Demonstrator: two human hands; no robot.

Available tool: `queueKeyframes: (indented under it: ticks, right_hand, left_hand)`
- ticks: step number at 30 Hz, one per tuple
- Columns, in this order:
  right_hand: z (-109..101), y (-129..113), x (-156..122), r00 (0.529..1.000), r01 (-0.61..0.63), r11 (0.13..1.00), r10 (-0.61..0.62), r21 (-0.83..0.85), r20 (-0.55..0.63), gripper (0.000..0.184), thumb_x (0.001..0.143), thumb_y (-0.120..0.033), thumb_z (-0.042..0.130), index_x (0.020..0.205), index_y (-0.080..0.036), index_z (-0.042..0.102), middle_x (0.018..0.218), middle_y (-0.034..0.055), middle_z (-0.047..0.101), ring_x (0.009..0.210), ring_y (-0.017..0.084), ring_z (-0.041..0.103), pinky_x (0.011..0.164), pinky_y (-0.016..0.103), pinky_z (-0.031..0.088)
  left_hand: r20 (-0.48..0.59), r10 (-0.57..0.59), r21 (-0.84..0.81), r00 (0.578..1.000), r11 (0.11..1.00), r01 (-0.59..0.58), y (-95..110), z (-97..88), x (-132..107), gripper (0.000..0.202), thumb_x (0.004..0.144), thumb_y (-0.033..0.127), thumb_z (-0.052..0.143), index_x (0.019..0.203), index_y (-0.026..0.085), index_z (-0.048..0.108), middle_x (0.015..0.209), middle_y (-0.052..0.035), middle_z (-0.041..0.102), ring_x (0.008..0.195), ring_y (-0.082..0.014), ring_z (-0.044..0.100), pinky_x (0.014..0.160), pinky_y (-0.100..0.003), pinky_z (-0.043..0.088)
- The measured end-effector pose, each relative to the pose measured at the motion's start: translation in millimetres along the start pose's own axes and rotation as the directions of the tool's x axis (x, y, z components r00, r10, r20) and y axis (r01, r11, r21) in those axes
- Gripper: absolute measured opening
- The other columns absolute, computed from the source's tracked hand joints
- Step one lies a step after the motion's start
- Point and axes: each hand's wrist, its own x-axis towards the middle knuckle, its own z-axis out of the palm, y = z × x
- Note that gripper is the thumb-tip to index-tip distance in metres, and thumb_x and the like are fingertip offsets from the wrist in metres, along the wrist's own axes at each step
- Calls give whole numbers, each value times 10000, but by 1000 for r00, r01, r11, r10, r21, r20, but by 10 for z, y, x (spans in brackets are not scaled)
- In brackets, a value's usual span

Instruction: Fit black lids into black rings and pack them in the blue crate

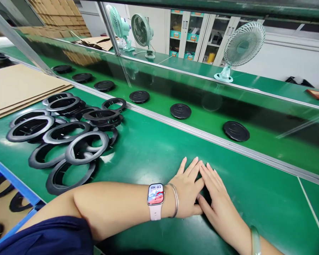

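Observation:
My left hand [187, 191] lies flat on the green table [154, 148], fingers stretched out and holding nothing. A smartwatch and a metal bangle sit on its wrist. My right hand [218, 200] rests flat beside it, fingers together and extended, its fingertips touching those of the left. A pile of black plastic rings [66, 134] lies on the table to the left of my arms, a forearm's length from the hands.
A row of black round discs [180, 111] sits on the green conveyor belt [268, 138] behind a metal rail [202, 134]. Cardboard sheets [18, 88] lie far left. Three small fans [241, 46] stand on the far shelf. A blue bin [5, 198] with more rings is lower left.

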Motion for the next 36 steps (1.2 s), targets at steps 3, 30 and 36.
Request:
queueKeyframes:
  ticks: [3,30,36]
  right_hand:
    - [2,3,3,1000,7,1000,-7,-4,-9,747,963,-227,440,1586,-300,35,1630,38,202,1513,243,159,1203,567,306]
    - [-22,-18,24,1000,22,1000,-22,-11,-10,749,952,-214,444,1588,-282,53,1623,68,222,1502,276,197,1200,582,310]
    - [-8,-3,15,999,26,1000,-26,-16,-19,753,953,-225,454,1589,-285,56,1628,55,208,1503,272,192,1202,575,307]
  left_hand:
    - [15,-14,5,1000,1000,14,9,-14,2,834,811,489,555,1503,87,319,1597,-280,201,1514,-373,0,1204,-648,1]
    - [3,1,-5,1000,1000,-1,12,-6,-3,847,810,468,569,1513,89,286,1607,-263,191,1515,-381,-6,1201,-652,-12]
    - [-4,1,-11,1000,1000,-1,4,-21,1,844,798,452,588,1507,95,302,1607,-255,201,1516,-379,-5,1201,-655,-5]
